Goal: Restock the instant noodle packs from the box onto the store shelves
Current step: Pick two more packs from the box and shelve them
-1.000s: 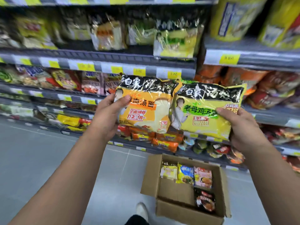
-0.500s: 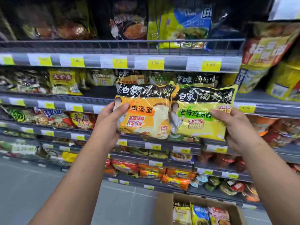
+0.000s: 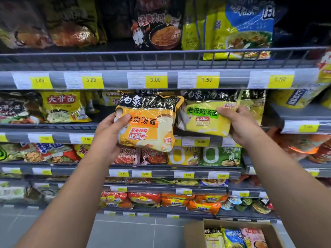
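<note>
Noodle packs are in both hands, raised in front of the stocked shelf (image 3: 60, 138). The left hand (image 3: 109, 136) grips the orange pack (image 3: 148, 122) by its left edge, thumb across the front and fingers curled behind. The right hand (image 3: 241, 126) grips the yellow pack (image 3: 206, 117) by its right edge in the same way. The orange pack hangs in the air in front of the shelf's price strip. The yellow pack sits further in, at the mouth of the shelf and just beside a matching pack (image 3: 252, 102). We cannot tell whether its lower edge rests on the shelf yet.

We judge these packs light and soft. The wrapper is a glossy, crinkled film that yields under the thumb and may slide in a loose grip. The noodle blocks inside are probably brittle, so we would not squeeze the middle. A side edge, pinched front to back where the film is backed by the blocks, looks like the sound place to hold.

Both packs face us with the black band uppermost, so they stand upright. The orange one is a little askew, its lower edge dropping to the right. Each is slightly wider than tall, so the long axis runs side to side along the shelf front.

More packs (image 3: 232, 237) wait in the cardboard box (image 3: 193, 233) on the floor.
</note>
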